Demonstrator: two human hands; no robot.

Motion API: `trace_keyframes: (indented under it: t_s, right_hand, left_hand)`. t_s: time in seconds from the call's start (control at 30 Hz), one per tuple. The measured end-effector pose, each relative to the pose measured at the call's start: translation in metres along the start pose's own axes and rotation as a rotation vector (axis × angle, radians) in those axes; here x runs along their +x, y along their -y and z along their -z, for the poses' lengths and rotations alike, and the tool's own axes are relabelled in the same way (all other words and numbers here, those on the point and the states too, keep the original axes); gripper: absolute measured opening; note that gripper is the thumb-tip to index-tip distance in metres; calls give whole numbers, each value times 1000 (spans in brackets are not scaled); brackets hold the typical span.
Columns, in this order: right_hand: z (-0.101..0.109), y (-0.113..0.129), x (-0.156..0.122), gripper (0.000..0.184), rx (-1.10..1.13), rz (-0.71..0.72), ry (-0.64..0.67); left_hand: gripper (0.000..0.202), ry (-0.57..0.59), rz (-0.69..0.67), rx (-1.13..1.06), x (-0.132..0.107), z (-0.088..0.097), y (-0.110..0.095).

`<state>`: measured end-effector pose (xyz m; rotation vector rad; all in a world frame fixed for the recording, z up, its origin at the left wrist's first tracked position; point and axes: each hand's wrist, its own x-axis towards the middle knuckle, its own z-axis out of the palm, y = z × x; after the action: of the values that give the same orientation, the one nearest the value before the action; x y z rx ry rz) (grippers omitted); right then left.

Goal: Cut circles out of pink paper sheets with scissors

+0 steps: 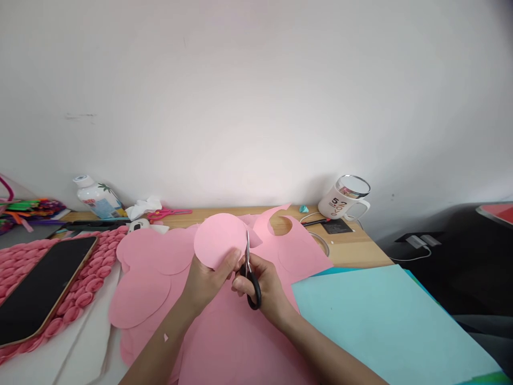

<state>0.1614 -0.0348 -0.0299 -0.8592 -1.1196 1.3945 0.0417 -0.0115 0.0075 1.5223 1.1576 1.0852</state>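
Note:
My left hand (208, 280) pinches a round pink paper disc (220, 239) and holds it up above the desk. My right hand (266, 289) grips black-handled scissors (250, 270), their blades pointing up at the disc's right edge. Below both hands lies a large pink paper sheet (240, 342) with round holes cut out of it. Several cut pink discs (140, 294) lie to the left on the sheet.
Teal paper sheets (385, 321) lie at the right. A phone (44, 283) rests on a pink knitted mat (80, 294) at the left. A white mug (344, 198), a bottle (96, 199), pink scissors (166, 213) and colourful sticks (28, 208) line the wooden desk (360, 248) by the wall.

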Motion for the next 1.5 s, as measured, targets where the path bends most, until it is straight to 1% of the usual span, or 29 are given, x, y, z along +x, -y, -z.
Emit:
trace_keyframes:
  t_s: [0.1,0.2,0.27,0.4,0.47,0.57,0.7,0.83,1.0,1.17,1.23,1.33,1.5]
  right_hand:
    - [1,0,1,38,-2,25,-20]
    - [3,0,2,44,-34,29,-58]
    - [4,0,2,45,-51,25,-56]
    - [5,-1,1,46,-53,27,-47]
    - [6,-1,1,47,-42,24,-55]
    - [5,-1,1,44,-39,35,-55]
    - [3,2,1,38,-68,72,-27]
    - [2,5,0,39,-60,69,-29]
    - [3,4,1,38,-69,81,-5]
    - [2,3,1,42,-37,81,-37]
    - [2,3,1,41,-25,84,-28]
    - [3,2,1,40,-3,70,-8]
    - [6,-3,0,39,36,43,-13]
  left_hand:
    - [18,-25,6,23,0,-1,0]
    - [15,-7,-3,24,0,0,0]
    - [14,-5,-7,16,1,0,0]
    - [23,13,-24,2,0,0,-1]
    - [24,12,-31,1,0,1,-1]
    - [23,14,-27,2,1,1,-2]
    - [16,11,1,-1,1,1,-2]
    - [23,51,25,7,0,1,-1]
    - [23,46,7,-11,0,1,0]
    - [25,54,-8,-1,1,2,1]
    - [26,52,-11,2,1,2,1]
    - [27,53,-10,-6,0,2,1]
    - [29,51,19,-15,-1,3,0]
